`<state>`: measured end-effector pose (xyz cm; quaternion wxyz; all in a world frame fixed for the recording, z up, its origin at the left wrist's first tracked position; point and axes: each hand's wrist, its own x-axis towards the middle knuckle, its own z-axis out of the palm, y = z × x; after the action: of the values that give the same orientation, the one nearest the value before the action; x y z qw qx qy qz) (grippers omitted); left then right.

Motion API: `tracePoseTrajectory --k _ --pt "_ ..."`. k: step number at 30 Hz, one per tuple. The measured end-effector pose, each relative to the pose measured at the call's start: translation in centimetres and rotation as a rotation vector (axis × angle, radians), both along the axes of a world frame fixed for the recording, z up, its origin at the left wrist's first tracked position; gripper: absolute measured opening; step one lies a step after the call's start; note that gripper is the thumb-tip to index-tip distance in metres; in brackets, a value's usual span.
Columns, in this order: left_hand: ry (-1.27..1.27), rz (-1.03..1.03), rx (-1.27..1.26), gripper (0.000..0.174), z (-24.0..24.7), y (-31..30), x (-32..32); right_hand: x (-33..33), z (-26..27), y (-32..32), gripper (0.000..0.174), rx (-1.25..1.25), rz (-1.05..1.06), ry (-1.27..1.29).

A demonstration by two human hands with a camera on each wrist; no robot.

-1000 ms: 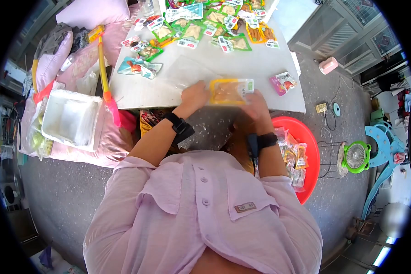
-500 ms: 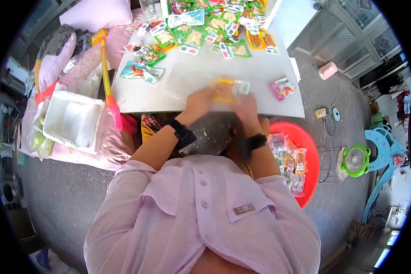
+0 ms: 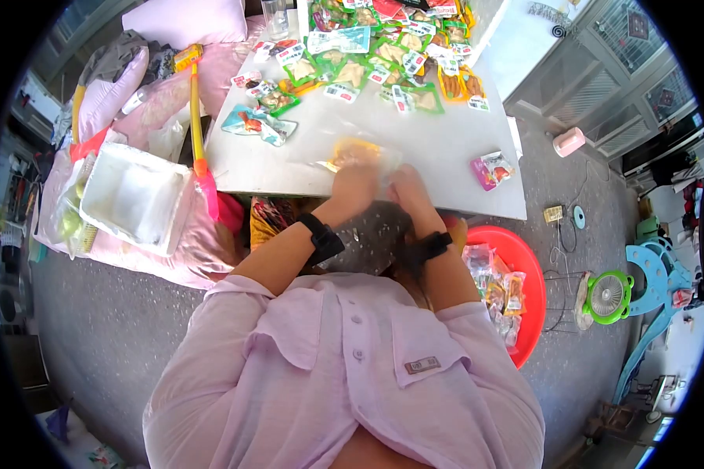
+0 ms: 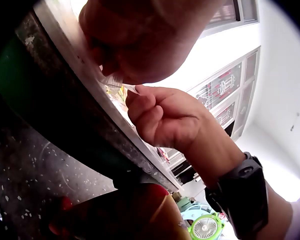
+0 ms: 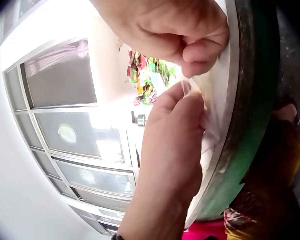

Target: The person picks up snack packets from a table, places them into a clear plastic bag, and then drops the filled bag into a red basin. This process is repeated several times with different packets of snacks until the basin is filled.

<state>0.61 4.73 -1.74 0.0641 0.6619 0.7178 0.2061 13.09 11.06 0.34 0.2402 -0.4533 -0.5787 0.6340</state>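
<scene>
A yellow-edged food packet (image 3: 353, 148) lies at the table's front, inside or under a clear plastic bag (image 3: 391, 154); motion blurs it in the head view. My left hand (image 3: 355, 189) grips the bag close to the packet. Beside it, my right hand (image 3: 409, 190) pinches the same plastic, fingers curled, as the left wrist view of that right hand (image 4: 165, 117) shows. In the right wrist view, clear film (image 5: 210, 125) sticks out past the left hand (image 5: 175, 125), whose thumb and fingers pinch it.
Many sealed food packets (image 3: 352, 74) are heaped at the back of the table (image 3: 446, 168). A blue-white packet (image 3: 258, 125) lies left, a pink one (image 3: 492, 170) right. A red basin (image 3: 530, 289) of packets stands right, a white foam box (image 3: 137, 199) left.
The packet, held up between both hands with its face showing, has shifted left and sits lower within the clear plastic. My hands have come closer together at the table's front edge.
</scene>
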Motion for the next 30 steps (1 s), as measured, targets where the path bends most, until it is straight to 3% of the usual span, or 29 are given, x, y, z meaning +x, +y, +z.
tracePoseTrajectory --k 5,8,11,14,17,20,24,27,30 --pt "-0.126 -0.025 0.019 0.019 2.4 -0.8 0.1 -2.9 -1.7 -0.1 0.010 0.026 -0.215 0.191" --pt "-0.124 -0.041 0.037 0.021 2.3 -0.9 -0.3 -2.3 -4.2 2.4 0.013 0.208 0.081 -0.112" --pt "-0.110 -0.081 0.056 0.022 2.6 -1.1 -0.3 -2.4 -4.5 2.8 0.017 0.237 0.044 -0.089" --pt "-0.153 -0.079 0.062 0.021 2.1 -0.8 -0.5 -3.6 -5.2 3.5 0.021 0.551 -0.025 -0.268" --pt "-0.204 -0.097 0.045 0.021 1.3 -0.5 -1.6 -4.1 -4.1 3.8 0.013 0.459 0.063 -0.315" --pt "-0.224 -0.134 -0.031 0.022 1.4 0.3 -3.7 -2.8 -3.8 2.2 0.016 0.628 -0.156 -0.152" --pt "-0.252 -0.131 -0.046 0.026 5.1 1.0 -7.5 -1.4 -4.8 2.7 0.016 0.988 -0.244 -0.191" --pt "0.036 -0.035 0.052 0.028 4.8 2.9 -12.2 -1.0 -5.4 2.6 0.015 1.133 -0.182 -0.292" --pt "0.123 0.114 -0.012 0.034 3.9 5.8 -16.4 -1.1 -5.5 2.3 0.014 1.146 -0.121 -0.295"
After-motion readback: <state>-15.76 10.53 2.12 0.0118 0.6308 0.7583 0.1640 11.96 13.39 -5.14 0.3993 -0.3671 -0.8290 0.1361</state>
